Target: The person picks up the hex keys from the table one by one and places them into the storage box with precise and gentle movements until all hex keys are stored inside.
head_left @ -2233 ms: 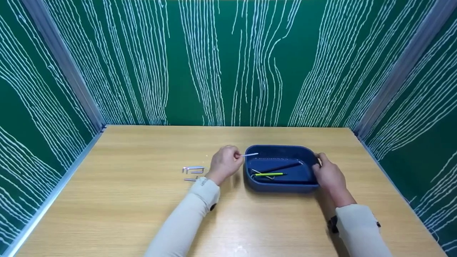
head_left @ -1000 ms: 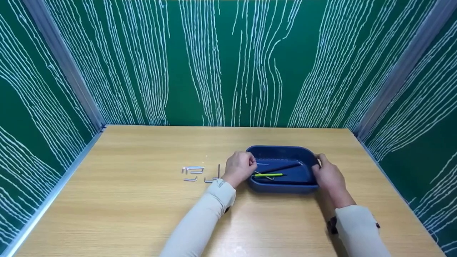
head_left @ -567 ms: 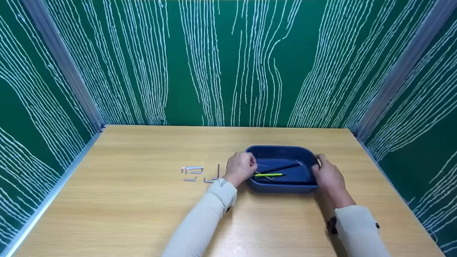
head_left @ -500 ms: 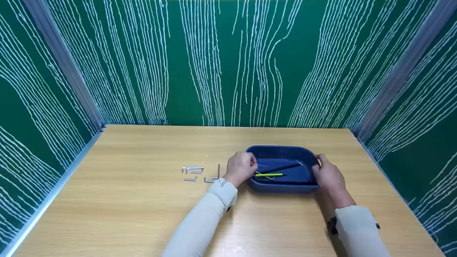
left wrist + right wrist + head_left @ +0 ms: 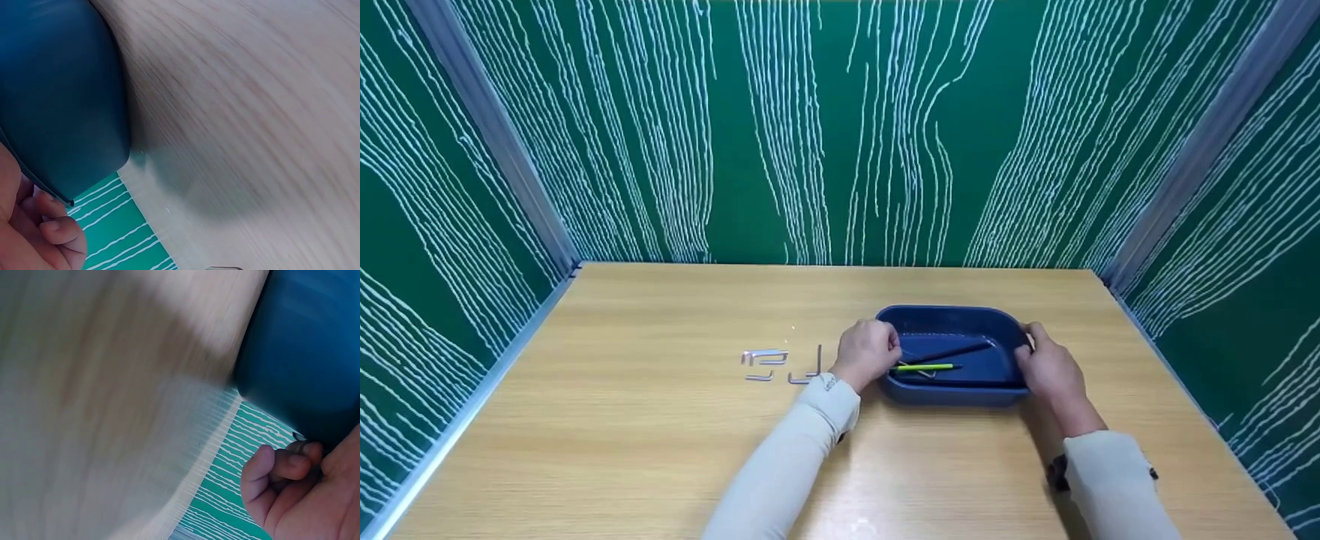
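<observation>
A dark blue bin (image 5: 960, 397) stands on the wooden table. My right hand (image 5: 1051, 375) grips its right rim; in the right wrist view the curled fingers (image 5: 289, 464) lie against the outer wall. At the left rim, my left hand (image 5: 866, 351) is curled with its fingertips just over the inside, pinching a thin metal hex key whose far part is barely visible. The left wrist view shows curled fingers (image 5: 56, 225) beside the bin wall (image 5: 62, 101), with the key hidden. Inside the bin lie a yellow-green pen (image 5: 926, 367), dark sticks (image 5: 952, 351) and a bent metal piece.
Several silver hex keys (image 5: 765, 354) lie on the table left of the bin. Another L-shaped key (image 5: 819, 360) stretches close to my left wrist. Green walls with white wavy lines (image 5: 780, 135) enclose the table on the back and sides.
My left hand has moved right to the bin's rim, carrying the hex key over the inside. Lately the hand stays put while the key's visible end dips lower. My right hand keeps its place.
</observation>
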Demonstrator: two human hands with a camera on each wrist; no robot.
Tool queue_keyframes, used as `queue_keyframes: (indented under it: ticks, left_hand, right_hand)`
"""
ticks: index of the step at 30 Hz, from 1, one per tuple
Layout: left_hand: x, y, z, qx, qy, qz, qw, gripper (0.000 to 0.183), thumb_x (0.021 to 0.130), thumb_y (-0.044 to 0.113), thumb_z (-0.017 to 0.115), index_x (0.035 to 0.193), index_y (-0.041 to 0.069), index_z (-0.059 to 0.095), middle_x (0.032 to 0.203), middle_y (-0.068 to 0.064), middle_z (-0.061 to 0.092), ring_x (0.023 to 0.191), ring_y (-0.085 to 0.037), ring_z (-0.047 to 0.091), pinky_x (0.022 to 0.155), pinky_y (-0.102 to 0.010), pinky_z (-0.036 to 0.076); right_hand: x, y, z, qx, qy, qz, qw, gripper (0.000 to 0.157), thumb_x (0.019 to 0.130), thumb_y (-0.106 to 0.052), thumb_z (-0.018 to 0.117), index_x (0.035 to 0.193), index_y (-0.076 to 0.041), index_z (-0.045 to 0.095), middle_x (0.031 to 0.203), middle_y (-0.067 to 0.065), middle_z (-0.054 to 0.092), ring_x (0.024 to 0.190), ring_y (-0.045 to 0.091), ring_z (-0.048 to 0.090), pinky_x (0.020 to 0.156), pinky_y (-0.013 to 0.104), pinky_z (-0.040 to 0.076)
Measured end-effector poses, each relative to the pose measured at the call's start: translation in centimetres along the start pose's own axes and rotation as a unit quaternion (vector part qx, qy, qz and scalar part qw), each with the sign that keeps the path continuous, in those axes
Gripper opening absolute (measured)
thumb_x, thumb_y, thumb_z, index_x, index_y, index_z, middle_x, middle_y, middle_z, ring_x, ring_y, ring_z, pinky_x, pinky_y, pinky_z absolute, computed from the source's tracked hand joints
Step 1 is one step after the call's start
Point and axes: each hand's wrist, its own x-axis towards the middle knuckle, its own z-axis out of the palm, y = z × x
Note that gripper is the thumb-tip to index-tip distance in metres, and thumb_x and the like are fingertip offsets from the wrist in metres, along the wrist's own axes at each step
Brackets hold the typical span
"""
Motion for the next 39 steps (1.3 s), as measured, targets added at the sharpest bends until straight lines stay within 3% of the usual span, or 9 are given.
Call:
queue_keyframes:
  ticks: [5, 12, 23, 32, 39]
  left_hand:
    - [0.05, 0.13, 0.00, 0.011, -0.004, 0.001, 0.9999, 0.011, 0.075, 0.027, 0.060, 0.064, 0.023, 0.060, 0.060, 0.012, 0.052, 0.061, -0.007, 0.049, 0.052, -0.022, 0.039]
    - [-0.26, 0.26, -0.19, 0.036, 0.008, 0.015, 0.9992, 0.012, 0.074, 0.025, 0.060, 0.062, 0.023, 0.060, 0.059, 0.012, 0.054, 0.057, -0.006, 0.050, 0.048, -0.022, 0.038]
    - [-0.08, 0.58, -0.02, 0.056, 0.000, 0.006, 0.9984, 0.014, 0.075, 0.027, 0.060, 0.062, 0.022, 0.059, 0.060, 0.012, 0.054, 0.058, -0.007, 0.050, 0.050, -0.023, 0.039]
    - [0.11, 0.44, 0.40, 0.034, -0.019, -0.010, 0.9992, 0.013, 0.076, 0.028, 0.061, 0.064, 0.023, 0.060, 0.059, 0.012, 0.053, 0.057, -0.007, 0.050, 0.050, -0.023, 0.039]
    - [0.06, 0.56, 0.45, 0.049, -0.012, -0.018, 0.9986, 0.008, 0.073, 0.028, 0.062, 0.066, 0.025, 0.062, 0.064, 0.014, 0.058, 0.059, -0.006, 0.053, 0.051, -0.023, 0.042]
  right_hand:
    - [-0.05, -0.06, 0.06, 0.001, -0.003, 0.005, 1.000, 0.042, 0.090, -0.023, 0.036, 0.130, -0.014, 0.033, 0.089, 0.018, 0.054, 0.071, 0.028, 0.048, 0.055, 0.034, 0.033]
    - [-0.11, -0.20, 0.12, -0.003, -0.005, 0.002, 1.000, 0.042, 0.089, -0.022, 0.034, 0.130, -0.013, 0.032, 0.072, 0.014, 0.051, 0.060, 0.024, 0.047, 0.046, 0.030, 0.029]
    - [0.01, -0.14, 0.08, -0.004, -0.007, 0.004, 1.000, 0.041, 0.090, -0.023, 0.034, 0.130, -0.014, 0.032, 0.083, 0.016, 0.053, 0.067, 0.026, 0.048, 0.049, 0.030, 0.031]
    - [-0.04, -0.15, -0.10, 0.006, -0.032, 0.018, 0.999, 0.044, 0.091, -0.025, 0.032, 0.133, -0.014, 0.028, 0.093, 0.018, 0.051, 0.072, 0.026, 0.049, 0.052, 0.030, 0.032]
    - [-0.18, -0.27, -0.12, 0.000, -0.008, 0.004, 1.000, 0.041, 0.090, -0.023, 0.034, 0.130, -0.014, 0.032, 0.091, 0.022, 0.055, 0.068, 0.027, 0.049, 0.050, 0.031, 0.032]
